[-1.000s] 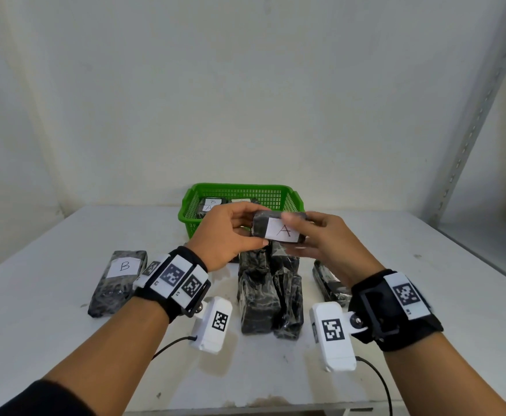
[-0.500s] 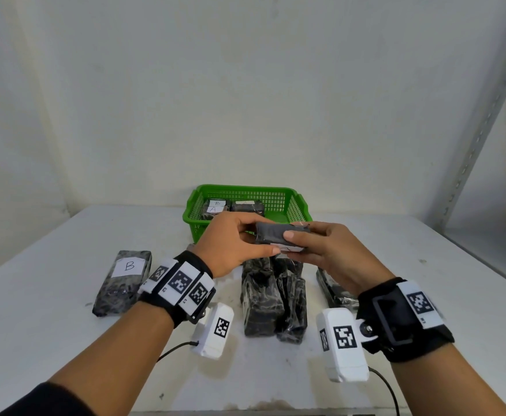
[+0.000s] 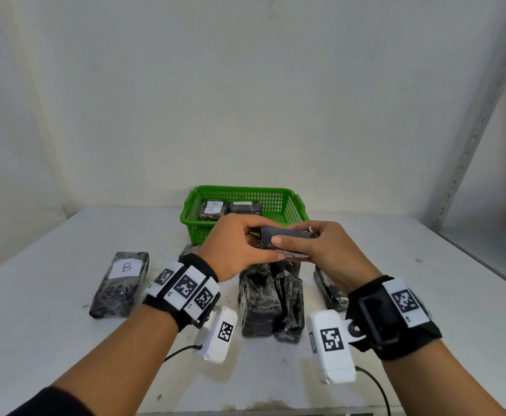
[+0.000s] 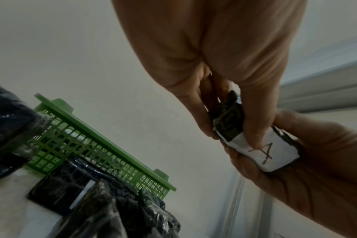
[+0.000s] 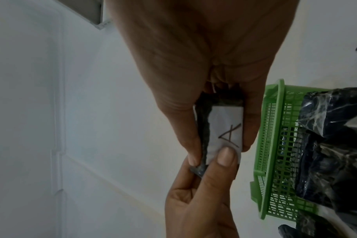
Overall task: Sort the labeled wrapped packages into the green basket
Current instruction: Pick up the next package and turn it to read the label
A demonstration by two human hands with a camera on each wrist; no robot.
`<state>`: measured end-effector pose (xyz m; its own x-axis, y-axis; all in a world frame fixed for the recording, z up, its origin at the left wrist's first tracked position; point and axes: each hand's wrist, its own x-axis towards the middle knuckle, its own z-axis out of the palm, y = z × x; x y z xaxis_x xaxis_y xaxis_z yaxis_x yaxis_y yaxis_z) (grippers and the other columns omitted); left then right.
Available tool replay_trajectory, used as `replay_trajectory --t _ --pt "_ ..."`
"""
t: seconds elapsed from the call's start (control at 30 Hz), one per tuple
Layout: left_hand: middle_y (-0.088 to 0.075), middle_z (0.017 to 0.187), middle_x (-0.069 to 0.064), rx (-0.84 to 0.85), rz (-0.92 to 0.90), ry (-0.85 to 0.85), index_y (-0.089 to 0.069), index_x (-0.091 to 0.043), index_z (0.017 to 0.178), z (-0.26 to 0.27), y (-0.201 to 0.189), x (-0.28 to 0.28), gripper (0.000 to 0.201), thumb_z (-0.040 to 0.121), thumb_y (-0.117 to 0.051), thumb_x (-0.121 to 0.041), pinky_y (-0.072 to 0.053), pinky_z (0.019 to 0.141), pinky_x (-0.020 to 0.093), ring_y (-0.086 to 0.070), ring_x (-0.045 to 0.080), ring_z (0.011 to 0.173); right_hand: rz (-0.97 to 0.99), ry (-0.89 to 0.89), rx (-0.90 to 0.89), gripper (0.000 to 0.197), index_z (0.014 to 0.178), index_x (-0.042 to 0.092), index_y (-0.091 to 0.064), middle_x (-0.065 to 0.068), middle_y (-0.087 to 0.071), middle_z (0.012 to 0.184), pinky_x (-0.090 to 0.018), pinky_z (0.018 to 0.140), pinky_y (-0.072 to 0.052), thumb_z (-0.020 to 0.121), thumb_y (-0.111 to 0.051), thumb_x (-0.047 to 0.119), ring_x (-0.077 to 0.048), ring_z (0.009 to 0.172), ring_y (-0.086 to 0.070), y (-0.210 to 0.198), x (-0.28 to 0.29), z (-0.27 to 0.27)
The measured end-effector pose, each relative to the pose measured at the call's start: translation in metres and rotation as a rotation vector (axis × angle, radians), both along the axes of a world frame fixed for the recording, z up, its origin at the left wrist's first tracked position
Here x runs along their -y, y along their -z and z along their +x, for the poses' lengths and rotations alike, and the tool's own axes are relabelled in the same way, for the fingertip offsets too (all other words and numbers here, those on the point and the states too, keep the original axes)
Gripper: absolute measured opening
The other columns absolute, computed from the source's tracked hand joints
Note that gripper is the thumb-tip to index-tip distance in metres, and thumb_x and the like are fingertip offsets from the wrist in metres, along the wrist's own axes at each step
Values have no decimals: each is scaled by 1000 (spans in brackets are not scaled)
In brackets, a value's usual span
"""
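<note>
step: carrying package A (image 3: 287, 239) toward green basket (image 3: 290, 202) | left hand (image 3: 239, 244) and right hand (image 3: 320, 250) both pinching it, above the surface, just short of the basket | next: likely reaching forward over the near rim, releasing

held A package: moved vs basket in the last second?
Yes. The A package, held by the left hand and right hand, tipped label-down; its height against the green basket rim barely changed.
</note>
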<state>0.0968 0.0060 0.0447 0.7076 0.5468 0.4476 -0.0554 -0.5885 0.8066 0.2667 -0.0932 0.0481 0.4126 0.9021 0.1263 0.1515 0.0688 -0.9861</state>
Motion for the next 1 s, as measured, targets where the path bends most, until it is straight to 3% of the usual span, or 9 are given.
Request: replay_trajectory --t 0.17,0.27,0.37,0.57,0.67,0.8,0.9,1.0 --pt "-76 104 1 19 -22 -1 -72 -13 115 -2 0 -3 47 70 -87 -9 -60 86 38 -74 16 94 -9 -72 -87 45 114 -1 -72 -18 -78 108 -38 88 -64 76 -90 15 -30 97 -79 -1 1 4" --pt "-76 104 1 43 -49 -40 -72 -12 113 -5 0 -7 47 69 -87 -4 -60 87 37 -74 17 92 -23 -125 -179 65 127 -8 -61 -23 -76 115 -33 86 -65 74 -89 18 -34 100 -78 0 3 10" --pt "-76 106 0 39 -37 -42 -72 -12 113 -6 0 -7 49 68 -87 -1 -60 86 34 -74 16 92 2 -113 -213 79 130 -13 -56 -27 -74 117 -39 90 -64 65 -90 15 -38 103 -77 1 4 13" --pt "-74 108 1 71 -33 -33 -72 -10 113 -6 -4 -8 50 67 -87 1 -59 88 32 -73 14 97 59 -143 -233 65 123 -15 -59 -29 -74 115 -32 81 -65 70 -86 13 -35 101 -77 -3 6 13" --pt "-71 116 2 78 -67 -4 -70 -13 117 -5 -5 -8 55 66 -88 -4 -58 91 35 -70 15 105 101 -116 -197 54 118 -12 -61 -30 -75 112 -33 82 -66 74 -83 8 -36 100 -77 -2 6 14" --pt "-71 117 0 68 -137 -16 -67 -19 122 -4 -4 -10 54 72 -86 -17 -55 97 40 -69 15 109 114 -118 -132 62 122 -3 -65 -21 -76 116 -42 92 -63 67 -86 18 -35 107 -75 -1 8 13" --pt "-73 114 1 69 -148 -38 -68 -19 120 -5 -4 -10 55 69 -88 -15 -55 96 41 -71 15 105 94 -145 -151 60 122 1 -67 -19 -76 118 -39 89 -64 69 -85 22 -31 107 -76 -4 9 9" --pt "-73 114 3 71 -136 -18 -66 -18 122 -5 -5 -6 62 66 -89 -5 -58 92 39 -72 16 102 11 -192 -230 50 119 -1 -70 -19 -78 113 -32 80 -65 81 -78 31 -35 100 -77 -10 9 5"
